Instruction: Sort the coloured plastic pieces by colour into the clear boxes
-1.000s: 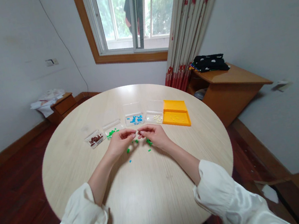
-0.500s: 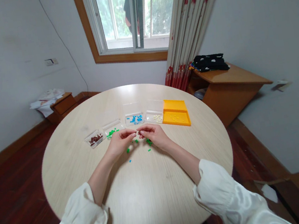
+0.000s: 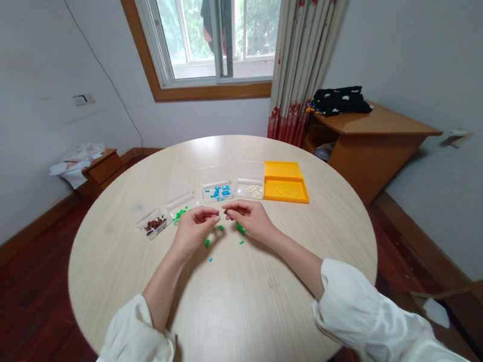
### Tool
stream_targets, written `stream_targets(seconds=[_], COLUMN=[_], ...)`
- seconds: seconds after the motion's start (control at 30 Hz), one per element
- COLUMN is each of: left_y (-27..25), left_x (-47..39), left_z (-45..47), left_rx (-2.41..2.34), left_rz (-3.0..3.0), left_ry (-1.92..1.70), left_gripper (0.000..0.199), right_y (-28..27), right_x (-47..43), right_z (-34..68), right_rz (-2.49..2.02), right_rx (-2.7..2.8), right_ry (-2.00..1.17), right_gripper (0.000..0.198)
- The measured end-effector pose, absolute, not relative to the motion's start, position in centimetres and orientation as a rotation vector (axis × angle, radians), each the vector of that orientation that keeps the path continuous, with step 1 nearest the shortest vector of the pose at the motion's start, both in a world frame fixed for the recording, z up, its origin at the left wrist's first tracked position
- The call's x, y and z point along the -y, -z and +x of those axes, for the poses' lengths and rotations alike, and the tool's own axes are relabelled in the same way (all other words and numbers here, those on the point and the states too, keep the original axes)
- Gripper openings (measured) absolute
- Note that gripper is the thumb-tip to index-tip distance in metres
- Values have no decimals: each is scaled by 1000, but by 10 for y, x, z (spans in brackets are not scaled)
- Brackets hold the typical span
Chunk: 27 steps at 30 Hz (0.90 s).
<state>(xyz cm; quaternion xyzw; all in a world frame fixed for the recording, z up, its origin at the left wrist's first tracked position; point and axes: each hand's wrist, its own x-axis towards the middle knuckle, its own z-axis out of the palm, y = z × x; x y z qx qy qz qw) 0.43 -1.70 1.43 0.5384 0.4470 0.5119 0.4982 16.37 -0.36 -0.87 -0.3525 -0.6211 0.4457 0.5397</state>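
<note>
Over the middle of the table, my left hand [image 3: 194,227] is closed in a pinch, thumb against fingertips; what it grips is too small to make out. Just right of it, my right hand [image 3: 251,217] pinches a tiny dark brown piece [image 3: 227,212], perhaps a toy brick. A small gap separates the two sets of fingertips. Below them lie loose green pieces [image 3: 240,229], a green piece [image 3: 207,243] and a small blue piece [image 3: 210,260]. Behind my left hand is a clear box of green pieces [image 3: 180,215], partly covered by it.
On the round table [image 3: 228,330] stand clear boxes with brown pieces [image 3: 155,225], blue pieces [image 3: 220,193] and cream pieces [image 3: 254,190]. An open yellow case [image 3: 282,166] is at the right end. A wooden cabinet [image 3: 356,153] stands beyond the table, by the curtain [image 3: 313,29].
My fingertips have moved slightly apart, opening a small gap between the hands. The boxes and loose pieces stay in place.
</note>
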Motion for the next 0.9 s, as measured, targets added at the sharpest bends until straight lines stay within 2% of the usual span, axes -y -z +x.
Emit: stream_targets(seconds=[0.9], left_y=[-15], left_x=[19], left_z=[6], left_rx=[-1037], left_rz=[1294], left_ry=[-1227], left_gripper=[27], right_y=[7], right_x=[5], right_z=[157], right_rz=[-834], right_rx=[1279], right_ry=[-1291], right_gripper=[21])
